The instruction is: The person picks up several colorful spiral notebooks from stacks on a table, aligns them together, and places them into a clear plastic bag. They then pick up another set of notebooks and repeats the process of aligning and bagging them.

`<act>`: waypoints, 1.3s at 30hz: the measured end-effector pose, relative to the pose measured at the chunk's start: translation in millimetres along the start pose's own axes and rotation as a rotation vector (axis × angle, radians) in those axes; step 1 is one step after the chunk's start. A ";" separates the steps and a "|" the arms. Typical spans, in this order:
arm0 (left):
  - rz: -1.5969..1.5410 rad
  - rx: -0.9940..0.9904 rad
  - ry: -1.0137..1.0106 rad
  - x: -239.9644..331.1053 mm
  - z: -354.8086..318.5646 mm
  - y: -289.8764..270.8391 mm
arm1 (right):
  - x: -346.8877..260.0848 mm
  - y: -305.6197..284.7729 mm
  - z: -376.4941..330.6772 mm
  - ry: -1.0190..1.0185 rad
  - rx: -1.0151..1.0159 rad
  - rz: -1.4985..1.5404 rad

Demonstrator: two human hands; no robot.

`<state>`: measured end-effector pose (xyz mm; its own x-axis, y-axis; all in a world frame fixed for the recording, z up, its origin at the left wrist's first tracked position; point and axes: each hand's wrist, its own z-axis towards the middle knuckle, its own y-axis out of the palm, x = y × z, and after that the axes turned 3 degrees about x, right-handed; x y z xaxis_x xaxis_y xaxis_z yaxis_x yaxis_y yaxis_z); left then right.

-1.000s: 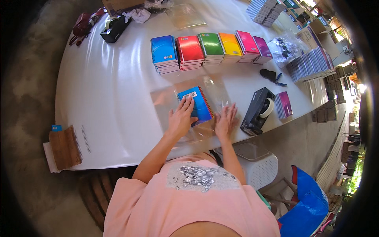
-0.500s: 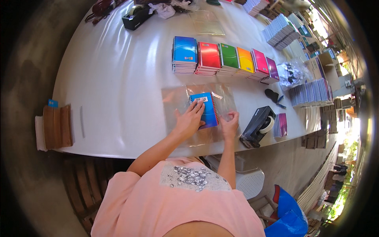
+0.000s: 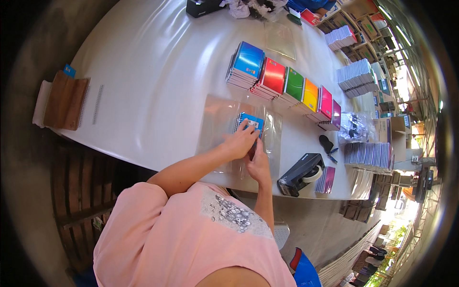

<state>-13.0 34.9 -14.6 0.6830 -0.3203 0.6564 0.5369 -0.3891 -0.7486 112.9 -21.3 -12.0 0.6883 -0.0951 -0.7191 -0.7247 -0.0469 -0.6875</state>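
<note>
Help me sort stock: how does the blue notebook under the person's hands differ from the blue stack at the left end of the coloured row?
The blue notebook under the hands is a single copy; the blue stack holds many. The single one lies on clear plastic wrap, partly covered by the left hand; the stack sits bare and untouched on the table. Both have blue covers and spiral bindings.

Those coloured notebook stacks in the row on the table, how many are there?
6, side by side beyond the hands: blue stack, red stack, green stack, orange stack, pink stack, purple stack. Other piles farther off are pale, not counted.
</note>
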 end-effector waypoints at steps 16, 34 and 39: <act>-0.189 0.027 -0.008 -10.9 -16.9 -25.5 | -11.4 -58.0 102.3 -0.450 -0.571 -0.025; -0.052 -0.131 -0.109 -13.7 -9.8 -11.0 | 3.3 -40.5 94.4 -0.501 -0.435 0.200; -0.305 0.132 -0.006 -37.4 -9.0 15.7 | -24.7 -39.5 77.0 -0.521 -0.334 -0.064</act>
<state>-34.6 33.0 -50.0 0.4838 -0.2012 0.8517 0.7763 -0.3507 -0.5238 127.0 59.5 25.1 0.5946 0.4116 -0.6906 -0.5943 -0.3535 -0.7224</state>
